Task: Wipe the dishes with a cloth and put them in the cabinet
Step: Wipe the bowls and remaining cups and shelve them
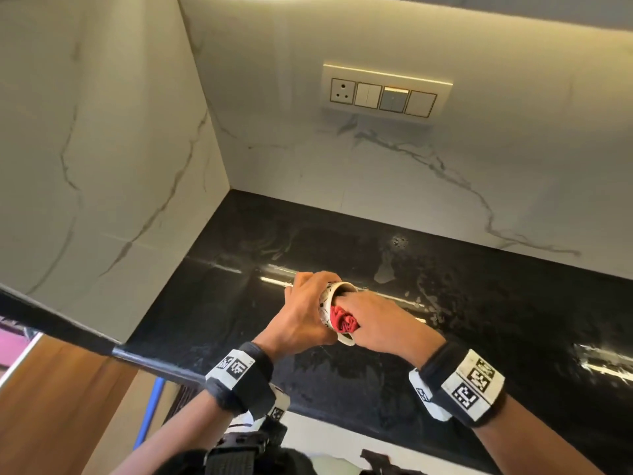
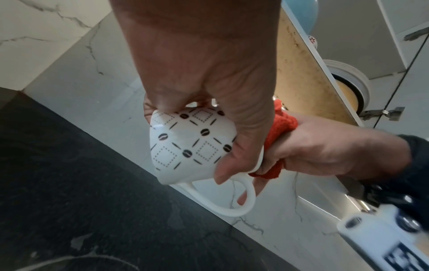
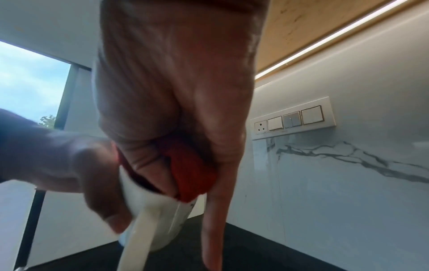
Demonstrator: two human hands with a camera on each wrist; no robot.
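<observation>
A white cup (image 1: 329, 299) (image 2: 190, 144) (image 3: 162, 216) with a brown bean-and-dot pattern lies on its side in the air above the black counter, handle pointing down. My left hand (image 1: 301, 313) (image 2: 199, 88) grips its body from the left. My right hand (image 1: 373, 320) (image 2: 325, 152) (image 3: 162, 110) holds a bunched red cloth (image 1: 344, 318) (image 2: 281, 126) (image 3: 192, 170) and pushes it into the cup's mouth, several fingers inside. One right finger points straight down outside the rim in the right wrist view.
The black stone counter (image 1: 479, 330) carries wet streaks. White marble walls meet in a corner at the left; a switch panel (image 1: 383, 96) is on the back wall. An open upper cabinet with stacked bowls (image 2: 348, 86) shows in the left wrist view.
</observation>
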